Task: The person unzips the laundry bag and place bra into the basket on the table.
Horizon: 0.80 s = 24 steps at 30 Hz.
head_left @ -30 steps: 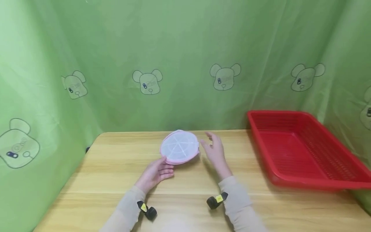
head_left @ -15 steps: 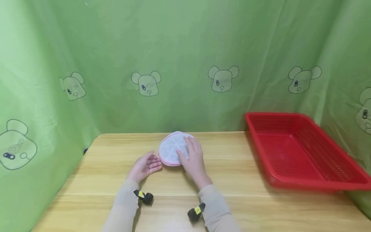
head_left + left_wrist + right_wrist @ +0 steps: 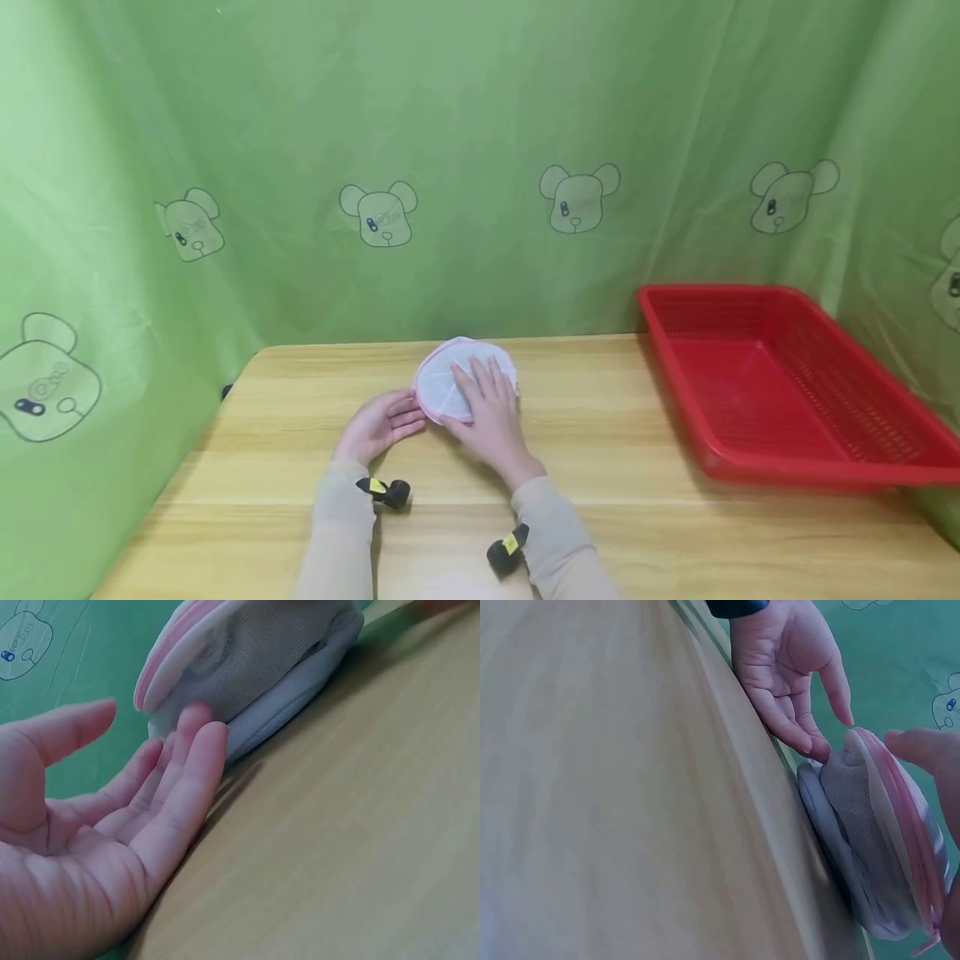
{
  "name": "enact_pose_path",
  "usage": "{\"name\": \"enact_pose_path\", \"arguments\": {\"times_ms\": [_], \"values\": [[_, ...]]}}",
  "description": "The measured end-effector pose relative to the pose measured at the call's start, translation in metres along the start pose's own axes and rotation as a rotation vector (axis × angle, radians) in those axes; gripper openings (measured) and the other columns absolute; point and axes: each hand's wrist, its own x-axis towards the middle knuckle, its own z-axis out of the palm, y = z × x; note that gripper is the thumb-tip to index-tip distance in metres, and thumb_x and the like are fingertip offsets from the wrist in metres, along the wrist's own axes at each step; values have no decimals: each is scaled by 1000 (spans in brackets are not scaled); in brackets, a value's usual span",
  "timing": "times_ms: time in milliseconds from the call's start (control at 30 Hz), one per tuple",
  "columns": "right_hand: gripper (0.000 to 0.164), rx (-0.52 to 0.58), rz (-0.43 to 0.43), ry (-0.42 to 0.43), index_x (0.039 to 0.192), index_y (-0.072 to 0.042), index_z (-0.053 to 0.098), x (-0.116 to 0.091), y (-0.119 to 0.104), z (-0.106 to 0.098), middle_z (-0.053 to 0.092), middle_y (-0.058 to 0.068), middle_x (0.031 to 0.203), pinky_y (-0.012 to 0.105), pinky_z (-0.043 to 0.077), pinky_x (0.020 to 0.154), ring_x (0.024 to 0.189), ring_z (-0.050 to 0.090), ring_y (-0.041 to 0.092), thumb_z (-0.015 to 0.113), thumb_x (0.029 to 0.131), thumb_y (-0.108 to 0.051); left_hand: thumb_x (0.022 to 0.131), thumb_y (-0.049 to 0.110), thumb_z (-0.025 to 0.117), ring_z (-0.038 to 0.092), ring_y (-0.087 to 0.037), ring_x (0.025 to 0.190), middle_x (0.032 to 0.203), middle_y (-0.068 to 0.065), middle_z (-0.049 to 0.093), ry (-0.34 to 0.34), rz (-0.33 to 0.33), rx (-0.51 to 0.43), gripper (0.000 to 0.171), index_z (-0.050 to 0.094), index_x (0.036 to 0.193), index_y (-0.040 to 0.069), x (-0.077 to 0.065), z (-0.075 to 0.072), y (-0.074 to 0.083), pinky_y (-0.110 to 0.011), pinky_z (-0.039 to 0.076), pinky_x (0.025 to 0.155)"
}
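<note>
A round mesh laundry bag (image 3: 437, 385), white-grey with a pink zip round its top edge, sits on the wooden table in the head view. Spread across its top is my right hand (image 3: 492, 421), fingers nearly straight and thumb near the front edge. My left hand (image 3: 381, 425) is at the bag's left side, palm turned towards it. In the left wrist view, the left fingertips (image 3: 214, 735) reach the bag's mesh side (image 3: 255, 667), with the thumb apart from it. The right wrist view shows the bag (image 3: 870, 840) slightly slumped, its zip pull hanging at one end.
A large red plastic basket (image 3: 678, 392) with slotted walls stands on the right of the table (image 3: 300, 417). Green curtain (image 3: 465, 100) printed with bear heads hangs behind and at both sides. Small black cameras are strapped to both wrists.
My right hand has come from the right onto the bag's top. The left hand has let go of the bag's near rim and shifted to its left side.
</note>
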Motion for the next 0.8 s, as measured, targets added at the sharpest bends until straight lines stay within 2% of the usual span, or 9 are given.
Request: {"name": "enact_pose_path", "arguments": {"times_ms": [133, 300, 400, 633, 800], "values": [[80, 9, 2, -1, 151, -31, 34, 1, 3, -2, 23, 6, 162, 70, 14, 118, 152, 8, 35, 67, 83, -57, 98, 15, 55, 69, -18, 93, 99, -5, 72, -38, 11, 7, 24, 54, 120, 3, 2, 0, -1, -35, 60, 92], [77, 30, 5, -9, 147, -28, 41, 0, 4, -3, 28, 6, 161, 70, 14, 118, 151, 11, 35, 70, 81, -55, 98, 13, 56, 68, -16, 93, 97, -3, 71, -110, 23, 43, 21, 54, 118, 5, 3, 1, -2, -34, 59, 93], [75, 33, 1, -13, 145, -25, 45, -1, 5, -3, 31, 6, 159, 66, 11, 121, 151, 13, 35, 71, 81, -54, 98, 12, 55, 67, -15, 91, 96, -2, 70, -138, 24, 67, 18, 54, 116, 6, 3, 2, -1, -33, 59, 92], [70, 31, -17, -26, 141, -24, 50, 0, 8, -3, 33, 6, 158, 64, 10, 122, 150, 15, 36, 73, 81, -50, 97, 3, 53, 67, -14, 86, 91, -2, 69, -118, 27, 69, 12, 56, 107, 9, 3, 2, -2, -30, 61, 86], [69, 39, -17, -31, 141, -24, 50, 0, 9, -3, 34, 5, 157, 65, 12, 121, 150, 16, 36, 74, 81, -45, 96, -3, 51, 67, -14, 85, 89, -3, 68, -103, 25, 68, 16, 55, 109, 3, 4, 2, -3, -28, 61, 84]]}}
